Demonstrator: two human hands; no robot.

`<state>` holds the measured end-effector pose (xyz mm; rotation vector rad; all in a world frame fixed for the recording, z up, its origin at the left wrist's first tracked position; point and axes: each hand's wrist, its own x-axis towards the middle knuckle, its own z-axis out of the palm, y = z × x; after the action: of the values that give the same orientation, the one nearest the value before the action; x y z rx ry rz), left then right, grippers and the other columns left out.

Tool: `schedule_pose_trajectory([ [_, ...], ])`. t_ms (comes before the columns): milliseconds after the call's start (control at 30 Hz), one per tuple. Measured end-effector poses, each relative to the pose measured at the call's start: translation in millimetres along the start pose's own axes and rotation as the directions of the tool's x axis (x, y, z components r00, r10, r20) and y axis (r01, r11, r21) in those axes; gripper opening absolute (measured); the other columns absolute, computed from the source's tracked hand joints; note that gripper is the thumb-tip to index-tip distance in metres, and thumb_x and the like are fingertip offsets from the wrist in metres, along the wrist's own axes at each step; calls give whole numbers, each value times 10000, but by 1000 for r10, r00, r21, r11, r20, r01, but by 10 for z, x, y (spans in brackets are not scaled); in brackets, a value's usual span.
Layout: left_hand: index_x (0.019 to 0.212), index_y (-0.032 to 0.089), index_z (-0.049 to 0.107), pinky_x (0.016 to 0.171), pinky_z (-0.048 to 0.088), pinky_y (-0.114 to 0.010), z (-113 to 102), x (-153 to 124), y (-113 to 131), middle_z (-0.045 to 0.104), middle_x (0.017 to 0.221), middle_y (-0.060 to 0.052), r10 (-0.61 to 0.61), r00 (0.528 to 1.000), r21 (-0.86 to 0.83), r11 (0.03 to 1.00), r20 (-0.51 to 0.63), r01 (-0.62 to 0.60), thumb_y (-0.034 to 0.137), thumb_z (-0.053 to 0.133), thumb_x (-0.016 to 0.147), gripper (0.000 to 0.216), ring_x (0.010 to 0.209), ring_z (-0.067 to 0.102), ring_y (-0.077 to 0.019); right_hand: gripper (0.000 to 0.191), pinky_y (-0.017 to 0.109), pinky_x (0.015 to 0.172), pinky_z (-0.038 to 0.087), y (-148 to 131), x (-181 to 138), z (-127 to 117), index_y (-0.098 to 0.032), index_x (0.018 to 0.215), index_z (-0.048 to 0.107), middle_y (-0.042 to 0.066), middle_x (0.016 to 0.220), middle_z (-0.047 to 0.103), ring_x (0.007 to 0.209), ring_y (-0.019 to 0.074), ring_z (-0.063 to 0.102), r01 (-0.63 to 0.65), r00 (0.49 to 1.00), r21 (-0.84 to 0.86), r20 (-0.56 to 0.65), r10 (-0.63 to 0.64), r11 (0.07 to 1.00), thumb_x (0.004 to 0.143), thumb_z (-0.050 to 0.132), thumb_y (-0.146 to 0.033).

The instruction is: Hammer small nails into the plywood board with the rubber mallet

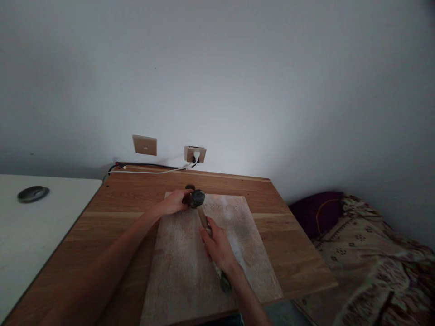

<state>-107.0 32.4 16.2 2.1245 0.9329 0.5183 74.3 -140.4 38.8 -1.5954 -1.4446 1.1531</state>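
My right hand is wrapped round the handle of a hammer, whose dark head points away from me over the far part of a wooden board. Close by the hammer head, my left hand rests at the board's far left edge. Its fingers are drawn together, and their tips are partly hidden by the head, so what they pinch cannot be made out. A row of several small marks or nails runs along the board's far side, to the right of the hammer head.
The board lies on a wooden table against a pale wall. White and black cables run along its back edge to a wall socket. A white surface adjoins on the left; patterned bedding lies at the right.
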Motion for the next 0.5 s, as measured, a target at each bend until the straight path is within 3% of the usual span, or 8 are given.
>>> schedule_pose_trajectory([
  [133,1227,176,669,836,507,-290,26,4,-26,770,1056,-61,8,1000,-51,999,18,-7,165,673,740,487,969,714,-250,389,192,352,381,34,2,22,-193,1274,574,-53,621,538,383,95,482,-11,1000,-17,-20,10,1000,983,477,-432],
  [300,1240,162,639,800,511,-293,49,33,-69,759,995,-61,5,1000,-49,999,27,-4,134,650,764,477,881,712,-224,392,180,341,353,83,-36,-24,-173,1251,577,-67,602,513,375,88,456,-24,999,10,-35,24,1000,974,484,-434],
  [400,1162,175,641,752,503,-282,24,28,-5,704,956,-46,39,999,25,999,28,-40,121,638,770,396,825,677,-198,386,179,327,341,156,-140,-116,-171,1183,571,-85,570,479,361,86,431,-48,992,64,-115,56,997,968,485,-479],
  [500,1049,192,645,806,503,-300,12,-3,181,608,1078,-58,157,988,159,975,-8,-153,189,681,781,270,904,639,-200,403,184,312,337,271,-281,-243,-174,1119,570,-91,561,463,356,88,417,-107,973,108,-193,127,988,941,513,-531],
])
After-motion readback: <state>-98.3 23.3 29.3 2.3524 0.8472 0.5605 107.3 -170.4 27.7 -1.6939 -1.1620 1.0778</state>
